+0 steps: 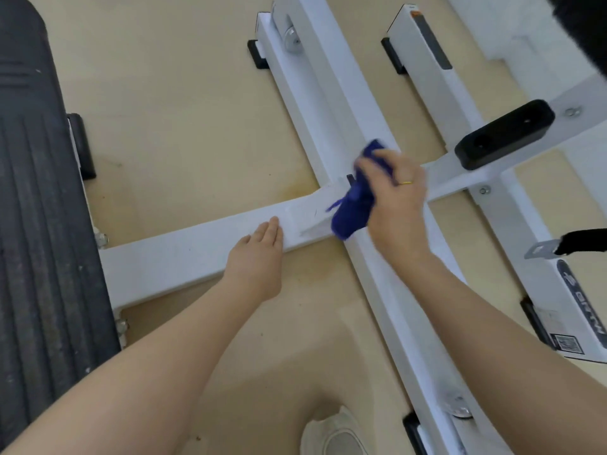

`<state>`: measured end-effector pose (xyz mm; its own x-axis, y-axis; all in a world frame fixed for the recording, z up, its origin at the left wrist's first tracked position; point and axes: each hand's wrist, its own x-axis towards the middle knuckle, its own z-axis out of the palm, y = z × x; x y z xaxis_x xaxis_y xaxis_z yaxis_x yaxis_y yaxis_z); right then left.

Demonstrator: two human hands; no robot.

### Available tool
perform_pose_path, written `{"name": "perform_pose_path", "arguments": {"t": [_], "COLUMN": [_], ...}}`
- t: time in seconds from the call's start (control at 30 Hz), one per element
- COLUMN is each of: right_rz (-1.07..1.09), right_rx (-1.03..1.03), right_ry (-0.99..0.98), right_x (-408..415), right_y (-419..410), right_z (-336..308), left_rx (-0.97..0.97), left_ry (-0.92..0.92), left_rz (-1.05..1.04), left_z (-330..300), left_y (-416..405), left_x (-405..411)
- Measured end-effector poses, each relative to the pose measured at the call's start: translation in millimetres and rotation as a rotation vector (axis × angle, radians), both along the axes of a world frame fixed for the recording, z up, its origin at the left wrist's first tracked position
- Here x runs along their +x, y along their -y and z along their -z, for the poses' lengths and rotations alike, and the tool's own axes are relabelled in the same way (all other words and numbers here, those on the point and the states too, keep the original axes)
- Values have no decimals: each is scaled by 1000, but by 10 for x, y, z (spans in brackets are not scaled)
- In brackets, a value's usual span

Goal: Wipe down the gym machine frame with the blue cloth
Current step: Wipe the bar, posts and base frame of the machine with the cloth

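The white gym machine frame (184,254) lies low on the floor, a long bar running from top centre to bottom right with a cross bar joining it from the left. My right hand (399,205) grips the bunched blue cloth (353,208) and presses it on the joint where the bars meet. My left hand (259,257) rests flat, fingers straight, on the cross bar just left of the cloth.
A black ribbed footplate (42,224) fills the left edge. A black rubber pad (505,137) sits on a white frame arm at right. More white frame parts with a label (581,300) lie at the right. Tan floor (184,110) surrounds them; a white shoe (335,435) shows at the bottom.
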<state>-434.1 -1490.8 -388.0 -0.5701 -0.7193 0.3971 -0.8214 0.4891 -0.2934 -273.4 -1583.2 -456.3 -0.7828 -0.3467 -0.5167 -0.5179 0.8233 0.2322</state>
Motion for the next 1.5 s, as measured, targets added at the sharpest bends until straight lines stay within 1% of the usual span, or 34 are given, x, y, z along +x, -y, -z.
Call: {"name": "perform_pose_path", "arguments": {"t": [0.07,0.13,0.2,0.3,0.43,0.47,0.5,0.53,0.6,0.63,0.67,0.73,0.8,0.83,0.87,0.9,0.93,1.0,1.07,1.1,1.2,1.27,1.3,1.37,1.43,1.5], "right_rz": [151,158,150,205,167,163,167,173,176,170,173,211,296,355,408,429,404,314,256,256,342,299,253,122,21,79], "right_rx": [23,113,126,65,91,69,17,-41,-111,-107,-85,-68,-125,-150,-163,-182,-191,-189,-184,-166,-28,80,116,201,332,310], "right_ry": [57,160,243,272,315,348,373,406,537,610,660,705,813,944,1140,1330,1458,1548,1545,1509,1224,1078,1057,1100,1035,859], "right_x": [-106,-88,-54,-82,-287,-294,-267,-200,-18,64,135,229,262,250,251,257,265,272,277,275,298,364,397,446,430,405], "right_y": [-255,-508,-648,-538,-277,-283,-317,-362,-474,-518,-550,-594,-606,-621,-630,-655,-695,-781,-838,-856,-868,-854,-836,-830,-844,-847], "right_z": [-146,-137,-19,57,21,-30,-102,-187,-320,-365,-393,-415,-444,-445,-471,-485,-497,-502,-522,-511,-493,-470,-486,-561,-621,-595], "left_rx": [39,81,106,167,312,386,525,720,1123,1227,1275,1321,1299,1277,1251,1232,1217,1205,1189,1157,1025,1015,1014,998,935,832], "left_ry": [24,10,-116,-379,-542,-594,-649,-689,-694,-681,-676,-653,-590,-559,-534,-518,-509,-510,-534,-546,-552,-542,-541,-523,-478,-416], "left_rz": [-31,-83,-124,-91,-48,-90,-189,-334,-611,-682,-699,-675,-628,-610,-603,-608,-619,-648,-692,-718,-712,-679,-659,-591,-489,-409], "left_z": [-71,-151,-216,-285,-387,-404,-439,-495,-592,-621,-622,-620,-659,-690,-715,-732,-732,-728,-702,-693,-640,-653,-672,-731,-792,-813], "left_y": [-18,-54,-97,-179,-235,-269,-318,-377,-483,-523,-553,-569,-552,-543,-538,-534,-534,-537,-507,-472,-345,-295,-277,-228,-142,-74], "left_x": [-54,-127,-214,-356,-466,-472,-473,-473,-486,-495,-501,-485,-438,-410,-384,-362,-337,-279,-202,-153,-3,72,101,147,194,216]}}
